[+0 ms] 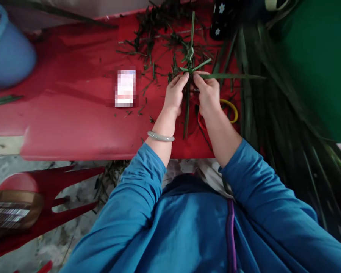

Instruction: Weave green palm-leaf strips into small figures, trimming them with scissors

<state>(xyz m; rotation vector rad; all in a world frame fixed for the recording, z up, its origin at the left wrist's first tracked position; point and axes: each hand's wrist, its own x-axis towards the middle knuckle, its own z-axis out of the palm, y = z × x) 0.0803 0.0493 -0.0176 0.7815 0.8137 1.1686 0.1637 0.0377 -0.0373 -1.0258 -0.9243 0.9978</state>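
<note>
Between my hands is a piece woven from green leaf strips (190, 57), with a knotted part above my fingertips and strips sticking out up, right and down. My left hand (174, 93), with a pale bangle (160, 136) on its wrist, pinches the lower left of the weave between thumb and fingers. From the other side my right hand (208, 91) pinches it too, and one long strip (235, 76) runs out to the right from there. Scissors with a yellow and a red handle loop (233, 110) lie under my right wrist, their blades hidden.
Leaf scraps (156, 26) litter the red table (68, 113). A blurred-out rectangle (125, 88) lies left of my hands. Long leaves (252, 102) hang over the right side. A blue bucket (10, 49) stands far left; a black flowered container (218, 19) stands behind. A red chair (53, 201) is below left.
</note>
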